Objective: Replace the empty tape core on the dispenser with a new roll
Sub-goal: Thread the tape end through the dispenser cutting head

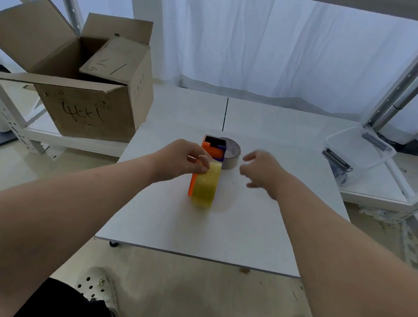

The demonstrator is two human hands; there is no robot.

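Observation:
An orange tape dispenser with a black and purple head stands on the white table. A yellowish roll of tape sits on its near end. My left hand pinches the top of this roll, where the loose tape end seems to be. My right hand hovers to the right of the dispenser, fingers spread, holding nothing; it is blurred. Just behind the dispenser lies a grey empty tape core, flat on the table.
An open cardboard box stands at the back left on a low shelf. A clear plastic tub with small metal parts sits at the back right. White shelf frames flank both sides. My knees and a white shoe are below the table's near edge.

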